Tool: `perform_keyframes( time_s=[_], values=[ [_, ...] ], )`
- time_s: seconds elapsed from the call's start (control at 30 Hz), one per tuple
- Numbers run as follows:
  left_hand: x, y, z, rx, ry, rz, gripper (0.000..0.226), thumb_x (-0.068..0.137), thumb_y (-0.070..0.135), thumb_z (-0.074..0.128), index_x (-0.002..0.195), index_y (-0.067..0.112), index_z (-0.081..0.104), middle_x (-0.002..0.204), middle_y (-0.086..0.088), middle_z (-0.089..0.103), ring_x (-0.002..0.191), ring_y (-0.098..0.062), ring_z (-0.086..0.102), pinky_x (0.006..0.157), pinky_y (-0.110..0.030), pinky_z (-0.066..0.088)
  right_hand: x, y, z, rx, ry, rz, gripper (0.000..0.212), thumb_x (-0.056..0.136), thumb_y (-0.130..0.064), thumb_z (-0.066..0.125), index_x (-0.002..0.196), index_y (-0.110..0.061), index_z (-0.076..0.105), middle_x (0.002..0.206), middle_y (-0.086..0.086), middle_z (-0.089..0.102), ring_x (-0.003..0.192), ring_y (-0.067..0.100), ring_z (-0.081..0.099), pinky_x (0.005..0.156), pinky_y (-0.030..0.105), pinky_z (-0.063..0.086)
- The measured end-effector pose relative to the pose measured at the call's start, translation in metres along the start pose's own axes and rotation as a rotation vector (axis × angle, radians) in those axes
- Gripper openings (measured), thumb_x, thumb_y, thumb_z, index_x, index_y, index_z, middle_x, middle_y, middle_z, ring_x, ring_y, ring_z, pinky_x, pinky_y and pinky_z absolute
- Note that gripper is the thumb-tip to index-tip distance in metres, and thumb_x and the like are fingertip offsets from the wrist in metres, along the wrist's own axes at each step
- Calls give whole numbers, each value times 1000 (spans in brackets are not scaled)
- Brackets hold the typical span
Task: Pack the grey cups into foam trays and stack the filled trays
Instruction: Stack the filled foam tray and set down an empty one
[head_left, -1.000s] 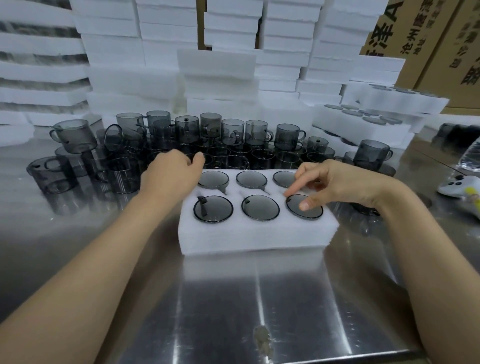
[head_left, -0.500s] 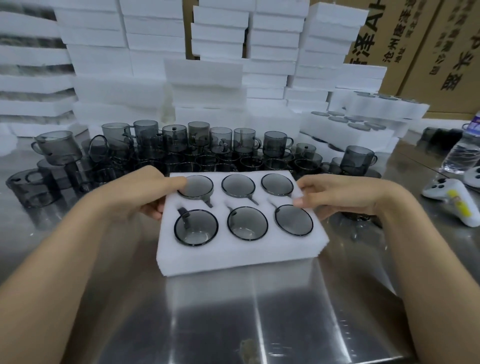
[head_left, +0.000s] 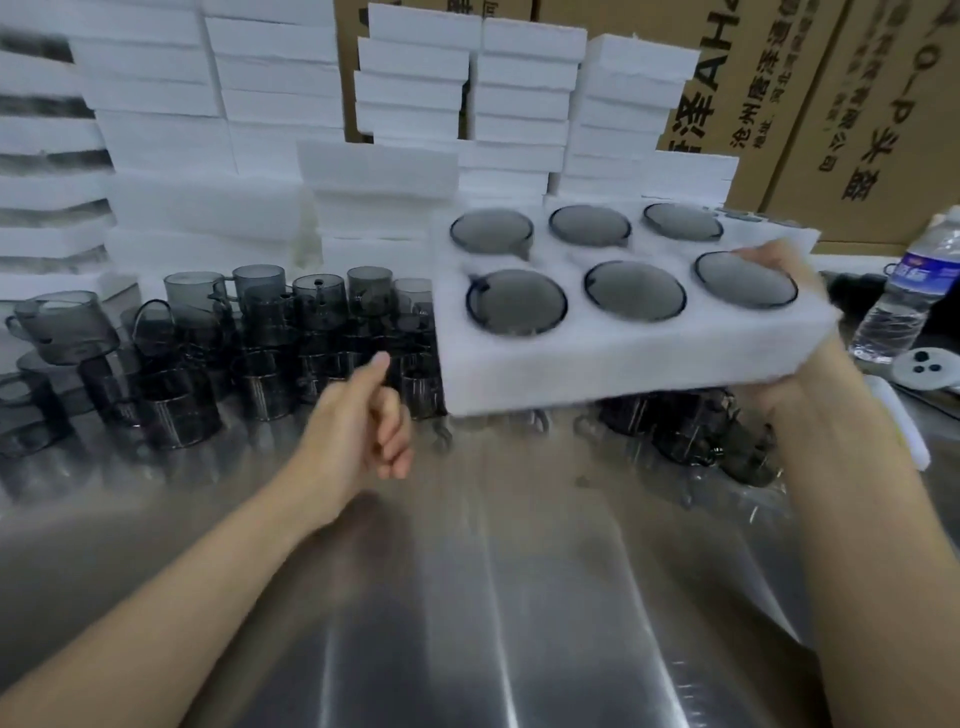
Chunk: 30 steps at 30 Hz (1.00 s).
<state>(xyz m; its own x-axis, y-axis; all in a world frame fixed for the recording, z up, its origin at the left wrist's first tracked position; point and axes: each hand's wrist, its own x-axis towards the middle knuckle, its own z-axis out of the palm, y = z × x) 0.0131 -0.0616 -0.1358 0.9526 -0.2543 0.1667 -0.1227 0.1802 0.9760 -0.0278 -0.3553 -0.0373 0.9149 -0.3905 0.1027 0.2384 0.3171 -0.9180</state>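
Observation:
A white foam tray (head_left: 613, 364) filled with several upside-down grey cups (head_left: 634, 290) hangs in the air above the steel table, over to the right. My right hand (head_left: 779, 322) grips its right end, thumb on top by the near right cup, fingers underneath. My left hand (head_left: 363, 421) is off the tray, low over the table to its left, with fingers curled, thumb up and nothing in it. Many loose grey cups (head_left: 265, 322) stand crowded at the back of the table.
Tall stacks of white foam trays (head_left: 415, 104) line the back, with cardboard boxes (head_left: 857, 104) at the right. A water bottle (head_left: 914, 291) and a white controller (head_left: 924, 366) lie at the right edge. The steel table (head_left: 467, 597) stretches in front of me.
The filled tray has been lifted off the table and carried up and to the right. My left hand has let go of it; only my right hand holds it.

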Motion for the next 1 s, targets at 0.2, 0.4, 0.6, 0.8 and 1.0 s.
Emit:
perform_keyframes(
  time_s=[0.2, 0.4, 0.6, 0.8, 1.0],
  values=[
    [8, -19, 8, 287, -55, 7, 71, 102, 38, 31, 36, 14, 38, 34, -6, 33, 29, -20, 36, 33, -19, 25, 48, -27, -1, 159, 181, -139, 24, 95, -37, 47, 91, -18, 61, 90, -1, 71, 86, 17, 69, 67, 31, 58],
    [13, -30, 6, 449, -119, 45, 70, 102, 38, 35, 34, 20, 37, 33, -1, 36, 32, -15, 38, 43, -6, 33, 139, -43, 5, -98, 498, -197, 51, 86, -34, 59, 135, -20, 51, 121, -1, 62, 100, 21, 62, 61, 29, 50],
    [16, -34, 3, 491, -133, 67, 70, 101, 45, 33, 36, 22, 33, 34, 2, 33, 34, -13, 36, 53, -11, 37, 206, -16, -27, -533, 571, 82, 35, 98, -42, 36, 110, -13, 51, 86, 3, 44, 96, 19, 45, 71, 30, 39],
    [16, -32, 4, 507, -120, 63, 67, 99, 46, 33, 37, 20, 33, 34, 1, 34, 34, -14, 37, 49, -9, 35, 220, -18, -34, -469, 495, 51, 29, 100, -34, 40, 124, -19, 45, 109, 3, 51, 84, 25, 58, 39, 37, 53],
    [16, -31, 5, 498, -108, 53, 64, 102, 37, 34, 41, 18, 32, 34, 0, 34, 35, -18, 36, 45, -10, 34, 225, -17, -33, -900, 531, 64, 57, 102, -39, 23, 145, -2, 31, 136, 11, 44, 132, 25, 37, 102, 38, 37]
  ],
)
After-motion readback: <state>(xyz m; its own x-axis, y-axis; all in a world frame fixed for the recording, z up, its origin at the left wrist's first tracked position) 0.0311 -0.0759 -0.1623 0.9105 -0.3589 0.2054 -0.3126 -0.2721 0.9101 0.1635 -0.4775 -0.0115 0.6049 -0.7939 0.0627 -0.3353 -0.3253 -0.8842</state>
